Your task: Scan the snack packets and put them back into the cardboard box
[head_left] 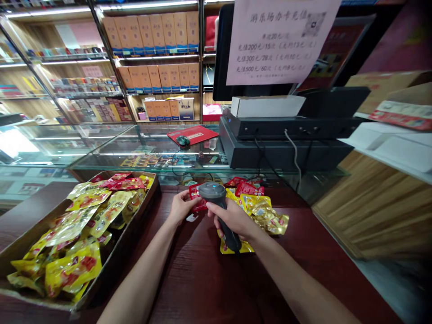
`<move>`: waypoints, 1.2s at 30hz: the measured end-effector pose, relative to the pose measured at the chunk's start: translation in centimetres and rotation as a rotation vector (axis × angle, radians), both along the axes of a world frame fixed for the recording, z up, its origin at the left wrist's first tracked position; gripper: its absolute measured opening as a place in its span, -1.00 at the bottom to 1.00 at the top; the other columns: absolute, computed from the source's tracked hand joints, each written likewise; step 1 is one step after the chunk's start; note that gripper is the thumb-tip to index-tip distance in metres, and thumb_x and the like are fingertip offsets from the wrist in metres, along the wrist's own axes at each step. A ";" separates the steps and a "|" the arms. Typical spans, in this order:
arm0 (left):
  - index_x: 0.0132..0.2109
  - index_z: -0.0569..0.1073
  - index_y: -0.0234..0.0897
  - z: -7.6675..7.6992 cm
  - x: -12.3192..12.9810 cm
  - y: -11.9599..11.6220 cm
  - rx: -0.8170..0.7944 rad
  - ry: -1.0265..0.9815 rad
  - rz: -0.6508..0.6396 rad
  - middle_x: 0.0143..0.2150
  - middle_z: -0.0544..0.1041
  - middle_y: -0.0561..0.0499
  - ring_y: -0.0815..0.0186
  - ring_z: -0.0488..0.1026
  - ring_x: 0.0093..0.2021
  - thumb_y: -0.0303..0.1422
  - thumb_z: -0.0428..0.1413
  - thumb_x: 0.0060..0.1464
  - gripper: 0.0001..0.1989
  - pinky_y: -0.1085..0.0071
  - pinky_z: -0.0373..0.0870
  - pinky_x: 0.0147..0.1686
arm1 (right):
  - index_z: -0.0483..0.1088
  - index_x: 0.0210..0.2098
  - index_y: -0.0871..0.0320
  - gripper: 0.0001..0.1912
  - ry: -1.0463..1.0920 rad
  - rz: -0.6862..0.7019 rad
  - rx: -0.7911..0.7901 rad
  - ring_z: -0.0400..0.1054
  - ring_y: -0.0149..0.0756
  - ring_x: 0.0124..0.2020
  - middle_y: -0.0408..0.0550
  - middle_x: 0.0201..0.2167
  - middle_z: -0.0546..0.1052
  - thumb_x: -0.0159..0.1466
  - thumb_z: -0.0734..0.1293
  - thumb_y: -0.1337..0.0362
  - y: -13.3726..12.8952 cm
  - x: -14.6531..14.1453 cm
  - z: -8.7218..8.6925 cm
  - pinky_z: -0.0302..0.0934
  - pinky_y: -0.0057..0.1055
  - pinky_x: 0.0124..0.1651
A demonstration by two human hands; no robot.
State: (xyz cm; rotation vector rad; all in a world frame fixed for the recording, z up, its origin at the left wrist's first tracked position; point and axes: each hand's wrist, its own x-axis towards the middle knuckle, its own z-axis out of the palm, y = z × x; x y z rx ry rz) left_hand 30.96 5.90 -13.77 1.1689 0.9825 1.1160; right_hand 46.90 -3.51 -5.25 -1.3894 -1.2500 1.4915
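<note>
My right hand (232,216) is wrapped round the handle of a dark grey barcode scanner (213,191), which has a small blue light on top. Just left of the scanner's head, my left hand (182,206) pinches a red snack packet (195,191) by its edge. The scanner hides part of that packet. Beyond and beside my right hand lies a loose pile of yellow packets (258,204), with more red packets (249,187) at its far side. To the left, a shallow cardboard box (111,249) holds many yellow and red packets.
A glass display counter (148,139) runs behind the dark wooden table (199,283). On it are a mouse (183,141), a red mat (204,135) and black till equipment (270,150) with hanging cables. Boxed goods (162,33) fill the back shelves. A wooden cabinet (378,211) stands right.
</note>
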 end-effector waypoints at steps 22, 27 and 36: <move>-0.12 0.56 -0.36 0.5 -0.2 -0.2 0.075 0.102 -0.020 -0.22 0.62 -0.09 0.24 0.55 -0.29 -0.24 0.34 -0.22 -0.54 0.40 0.45 -0.28 | 0.23 -0.47 0.15 -0.66 0.009 -0.023 -0.003 0.22 -0.46 -0.82 -0.29 -0.79 0.31 0.22 0.27 0.01 -0.1 0.0 0.1 0.05 -0.58 -0.77; -0.14 0.54 -0.36 1.0 -0.1 -0.6 0.077 0.067 -0.011 -0.22 0.62 -0.09 0.25 0.54 -0.29 -0.24 0.33 -0.22 -0.56 0.38 0.44 -0.25 | 0.26 -0.45 0.17 -0.65 0.019 -0.008 0.027 0.21 -0.48 -0.83 -0.30 -0.79 0.31 0.20 0.28 -0.01 -0.5 -0.1 1.0 0.06 -0.59 -0.76; -0.15 0.50 -0.27 8.9 -6.2 -1.6 0.429 0.471 0.301 -0.29 0.57 -0.01 0.31 0.47 -0.35 -0.24 0.24 -0.11 -0.66 0.44 0.37 -0.28 | 0.29 -0.40 0.17 -0.60 0.014 0.008 0.072 0.20 -0.48 -0.82 -0.28 -0.79 0.32 0.19 0.28 -0.07 -1.1 0.2 1.6 0.07 -0.58 -0.74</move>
